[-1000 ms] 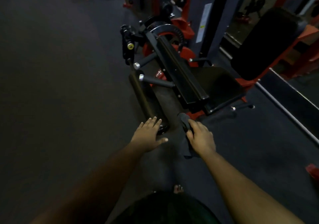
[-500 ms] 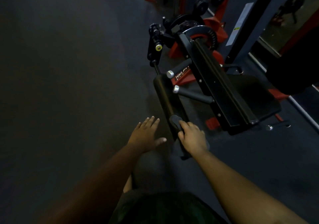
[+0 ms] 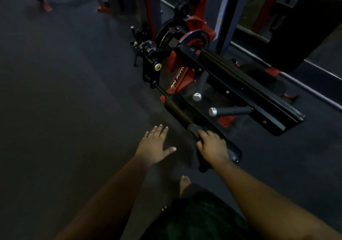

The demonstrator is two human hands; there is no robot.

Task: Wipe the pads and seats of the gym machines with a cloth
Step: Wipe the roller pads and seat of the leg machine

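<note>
Your left hand (image 3: pixel 154 147) hovers spread-fingered above the floor, holding nothing, probably for balance. Your right hand (image 3: pixel 212 147) curls around the dark cloth (image 3: pixel 194 129), pressing it onto the near half of the black roller pad (image 3: pixel 177 108) to wipe it.

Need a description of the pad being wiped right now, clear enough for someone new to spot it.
Find the red-and-black gym machine right of centre. Low at its front, a black cylindrical roller pad runs diagonally toward the camera. Unlike the two thin grey-capped handles beside it, it is thick and padded, and the right hand holds a dark cloth on it.
</note>
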